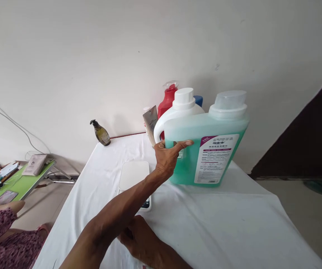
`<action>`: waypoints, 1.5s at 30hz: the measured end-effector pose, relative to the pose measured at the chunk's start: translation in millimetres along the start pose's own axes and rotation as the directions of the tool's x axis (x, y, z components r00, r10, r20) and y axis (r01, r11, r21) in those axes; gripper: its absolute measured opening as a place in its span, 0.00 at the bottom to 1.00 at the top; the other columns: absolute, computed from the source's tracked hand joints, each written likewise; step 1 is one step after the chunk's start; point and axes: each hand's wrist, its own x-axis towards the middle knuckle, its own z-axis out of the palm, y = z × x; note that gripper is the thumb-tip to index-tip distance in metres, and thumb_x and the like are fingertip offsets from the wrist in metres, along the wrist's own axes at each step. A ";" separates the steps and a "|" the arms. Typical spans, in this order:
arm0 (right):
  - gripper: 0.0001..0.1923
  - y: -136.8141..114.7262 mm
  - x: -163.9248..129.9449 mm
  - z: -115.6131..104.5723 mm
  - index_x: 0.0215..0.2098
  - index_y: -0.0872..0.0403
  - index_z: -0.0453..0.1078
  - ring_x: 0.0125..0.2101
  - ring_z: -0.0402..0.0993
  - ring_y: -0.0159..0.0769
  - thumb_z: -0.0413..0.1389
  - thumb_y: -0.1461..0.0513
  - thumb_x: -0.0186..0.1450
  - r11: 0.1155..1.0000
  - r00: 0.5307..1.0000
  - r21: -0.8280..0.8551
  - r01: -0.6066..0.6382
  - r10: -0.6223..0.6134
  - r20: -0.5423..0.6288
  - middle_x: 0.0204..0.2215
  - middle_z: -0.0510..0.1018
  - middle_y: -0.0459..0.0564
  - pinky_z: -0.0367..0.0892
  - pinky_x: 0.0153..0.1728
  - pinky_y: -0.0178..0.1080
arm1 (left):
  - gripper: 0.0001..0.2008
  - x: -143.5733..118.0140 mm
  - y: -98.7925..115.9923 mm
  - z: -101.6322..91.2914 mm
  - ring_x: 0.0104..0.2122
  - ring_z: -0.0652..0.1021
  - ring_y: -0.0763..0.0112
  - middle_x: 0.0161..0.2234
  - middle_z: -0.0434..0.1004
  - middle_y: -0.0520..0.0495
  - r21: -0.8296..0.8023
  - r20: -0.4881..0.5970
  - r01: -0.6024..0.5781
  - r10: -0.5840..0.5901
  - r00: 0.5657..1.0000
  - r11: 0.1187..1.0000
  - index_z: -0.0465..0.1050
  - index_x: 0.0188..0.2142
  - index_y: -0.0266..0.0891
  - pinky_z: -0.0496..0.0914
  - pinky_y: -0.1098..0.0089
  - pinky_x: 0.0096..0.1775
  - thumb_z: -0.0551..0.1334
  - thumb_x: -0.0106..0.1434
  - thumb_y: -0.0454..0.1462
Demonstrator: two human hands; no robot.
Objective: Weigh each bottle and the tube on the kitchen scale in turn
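Note:
My left hand [166, 158] is wrapped round the handle side of a large jug of green liquid [185, 168], its thumb lying across the front. The jug has a clear cap and a white printed label, and it stands at the table's right side. My right hand [138, 239] is curled low over the cloth, below my left forearm, which partly hides it. Whatever its fingers may hold is out of sight. Beyond my left forearm lies a white kitchen scale [134, 175], its dark display partly covered by the arm.
Behind the jug stand a white jug [184, 98], a red pump bottle [168, 99], a grey tube [150, 119] and a blue cap [198, 100]. A dark pump bottle [102, 134] is at the table's back left corner. At left, a person [9, 239] sits by a green table [34, 181].

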 end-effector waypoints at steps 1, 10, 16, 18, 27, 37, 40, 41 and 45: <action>0.21 0.6 -0.4 0.3 0.22 0.52 0.48 0.23 0.47 0.27 0.57 0.64 0.65 1.000 1.000 0.014 -0.003 0.003 -0.001 0.19 0.50 0.38 0.44 0.24 0.36 | 0.31 0.3 -1.7 -1.5 0.21 0.55 0.81 0.18 0.51 0.59 -0.007 -0.009 -0.001 0.001 1.000 1.000 0.57 0.17 0.40 0.56 0.71 0.26 0.79 0.44 0.49; 0.19 19.6 -1.2 7.9 0.24 0.50 0.52 0.24 0.51 0.30 0.55 0.57 0.69 0.996 0.996 0.012 -0.092 0.092 0.013 0.21 0.55 0.39 0.48 0.25 0.37 | 0.23 -10.7 19.8 -41.4 0.31 0.73 0.69 0.28 0.73 0.49 0.291 0.227 -0.019 -0.050 0.973 0.957 0.72 0.24 0.40 0.69 0.66 0.33 0.76 0.51 0.54; 0.21 15.5 -2.1 6.1 0.23 0.50 0.53 0.23 0.54 0.30 0.52 0.55 0.71 0.994 0.997 -0.083 -0.073 0.074 0.010 0.19 0.58 0.39 0.50 0.26 0.37 | 0.21 -4.1 52.3 -117.0 0.45 0.79 0.63 0.46 0.81 0.43 0.484 0.283 -0.371 0.259 0.923 0.793 0.80 0.43 0.42 0.74 0.62 0.47 0.74 0.57 0.53; 0.21 13.6 -1.9 5.2 0.23 0.50 0.51 0.23 0.53 0.30 0.51 0.54 0.72 0.993 0.999 -0.103 -0.048 0.049 0.008 0.20 0.56 0.39 0.50 0.26 0.37 | 0.18 15.2 57.7 -154.9 0.41 0.79 0.65 0.43 0.81 0.43 0.557 0.149 -0.383 0.365 0.919 0.737 0.78 0.41 0.42 0.74 0.61 0.46 0.71 0.63 0.52; 0.23 10.8 -2.9 2.0 0.24 0.49 0.49 0.22 0.52 0.30 0.51 0.53 0.74 0.993 0.997 -0.090 -0.071 0.074 0.030 0.20 0.54 0.39 0.50 0.26 0.37 | 0.52 143.0 63.9 -301.6 0.72 0.58 0.45 0.71 0.53 0.26 0.793 -0.538 0.237 0.462 0.705 0.561 0.51 0.69 0.37 0.57 0.52 0.68 0.78 0.54 0.46; 0.22 10.4 -3.3 1.8 0.25 0.50 0.50 0.22 0.54 0.29 0.51 0.55 0.74 0.993 0.997 -0.092 -0.073 0.074 0.009 0.20 0.57 0.39 0.51 0.25 0.36 | 0.33 184.5 38.0 -326.0 0.59 0.75 0.56 0.59 0.73 0.37 0.809 -0.504 0.273 0.374 0.778 0.521 0.64 0.56 0.39 0.69 0.60 0.58 0.76 0.55 0.40; 0.21 10.1 -3.0 2.0 0.24 0.50 0.50 0.22 0.54 0.29 0.52 0.57 0.73 0.993 0.998 -0.102 -0.060 0.060 -0.005 0.20 0.57 0.39 0.50 0.25 0.36 | 0.29 180.7 41.1 -324.0 0.59 0.73 0.56 0.58 0.71 0.36 0.831 -0.499 0.305 0.381 0.779 0.464 0.65 0.51 0.38 0.68 0.61 0.58 0.76 0.55 0.41; 0.21 9.8 -2.8 2.0 0.24 0.50 0.50 0.22 0.54 0.29 0.52 0.57 0.73 0.993 0.998 -0.102 -0.060 0.060 -0.009 0.20 0.57 0.39 0.50 0.25 0.37 | 0.28 178.3 41.9 -323.0 0.59 0.73 0.55 0.58 0.71 0.35 0.833 -0.497 0.306 0.382 0.779 0.461 0.65 0.50 0.38 0.68 0.61 0.58 0.76 0.56 0.41; 0.21 7.5 -2.4 1.3 0.24 0.50 0.49 0.22 0.52 0.29 0.53 0.57 0.72 0.994 0.997 -0.072 -0.078 0.078 -0.012 0.20 0.56 0.39 0.49 0.26 0.37 | 0.25 161.9 42.0 -320.0 0.58 0.74 0.58 0.57 0.72 0.37 0.836 -0.481 0.273 0.396 0.782 0.477 0.64 0.48 0.39 0.70 0.64 0.55 0.74 0.57 0.39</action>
